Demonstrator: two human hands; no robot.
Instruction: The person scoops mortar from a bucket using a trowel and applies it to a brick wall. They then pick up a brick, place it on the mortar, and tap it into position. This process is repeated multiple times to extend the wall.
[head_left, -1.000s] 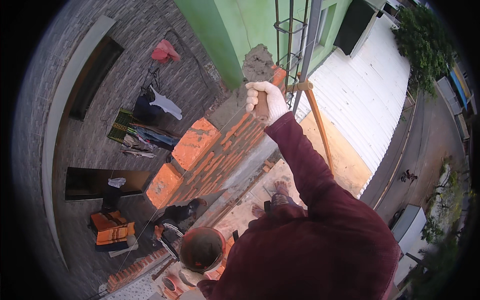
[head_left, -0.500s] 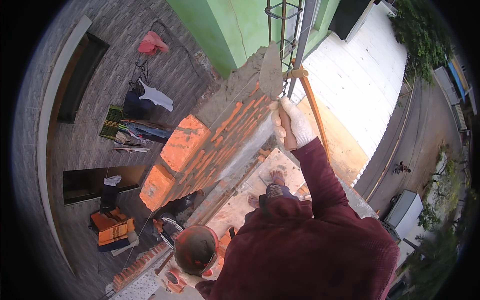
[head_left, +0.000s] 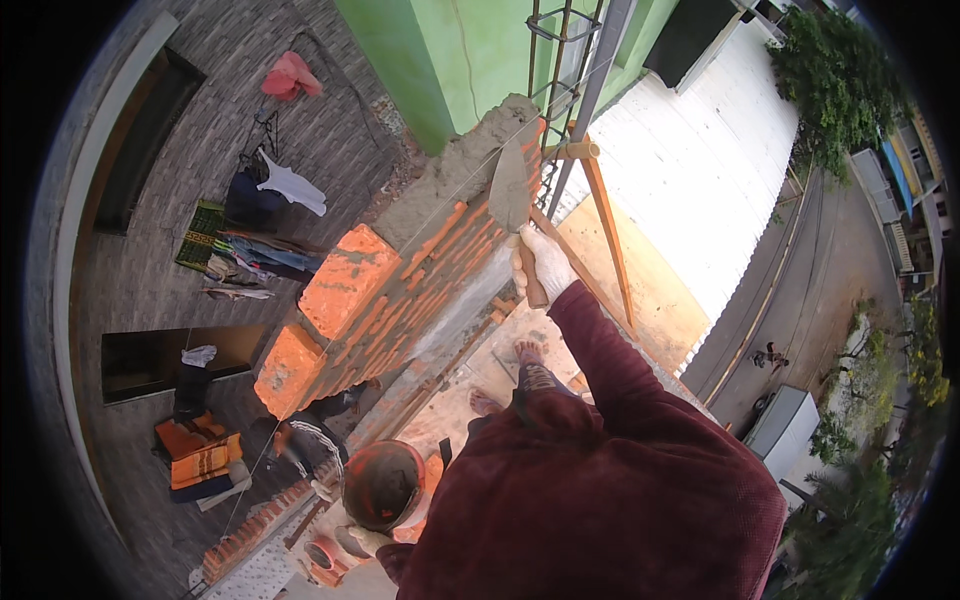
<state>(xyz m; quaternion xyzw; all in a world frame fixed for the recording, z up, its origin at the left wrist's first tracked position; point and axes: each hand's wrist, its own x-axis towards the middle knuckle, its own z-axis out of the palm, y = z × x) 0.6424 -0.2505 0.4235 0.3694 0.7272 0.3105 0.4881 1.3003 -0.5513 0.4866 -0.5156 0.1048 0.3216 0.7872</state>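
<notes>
1. While it slants from 8 to 12 o'clock, the wall (head_left: 430,290) seems to be at the mortar-spreading step.
2. Grey mortar (head_left: 440,200) lies on its top, near 11 o'clock.
3. The bucket (head_left: 414,510), at 7 o'clock, has grey mix inside.
4. The trowel (head_left: 510,188) points its blade to 11 o'clock from the grip, by the wall's top edge. I think the next move calls for a flat, steady blade.
5. The right hand (head_left: 545,258), at 2 o'clock, is wrapped around the trowel's handle.
6. The left hand (head_left: 372,540) is by the bucket; I cannot tell its grip.
</notes>
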